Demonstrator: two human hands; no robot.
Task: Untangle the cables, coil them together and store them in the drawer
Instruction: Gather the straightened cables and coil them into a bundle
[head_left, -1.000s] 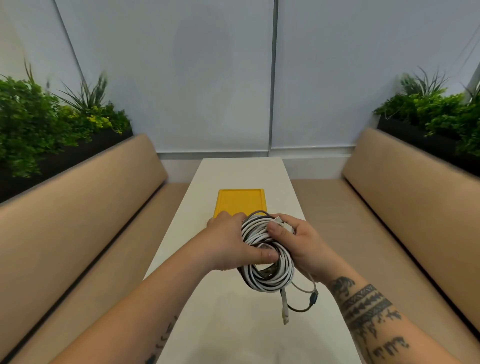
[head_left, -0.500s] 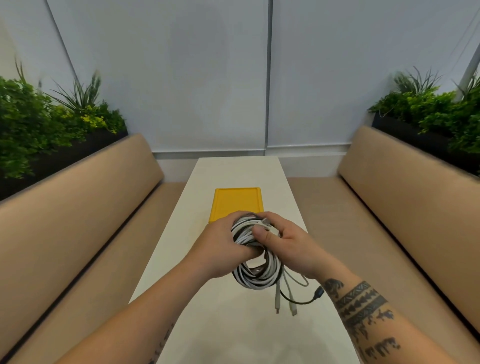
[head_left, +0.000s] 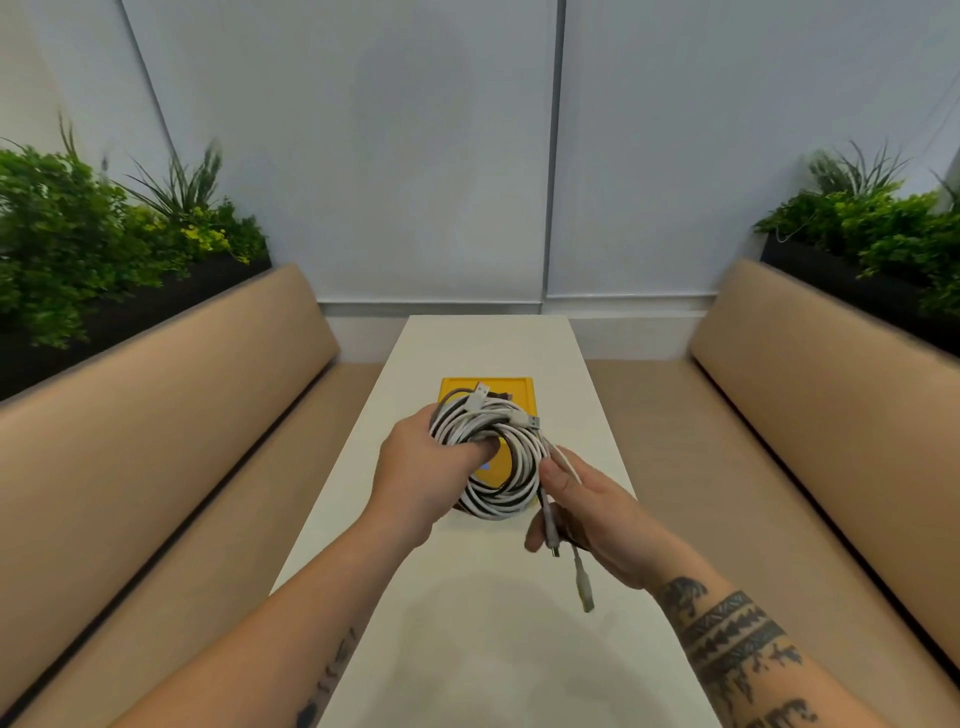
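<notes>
Between two padded benches, a white tabletop (head_left: 483, 649) carries a yellow drawer (head_left: 519, 389). Above it, the coiled cables (head_left: 493, 457) are gripped by the left hand (head_left: 421, 473); loose ends (head_left: 563, 525) are pinched by the right hand (head_left: 587, 514). Coiling looks nearly done; storing remains.

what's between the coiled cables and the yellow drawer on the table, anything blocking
Nothing visible blocks it. The left hand holds the coiled cables directly above the yellow drawer, which shows nothing else on it. The right hand only holds the loose cable ends off to the right side.
</notes>
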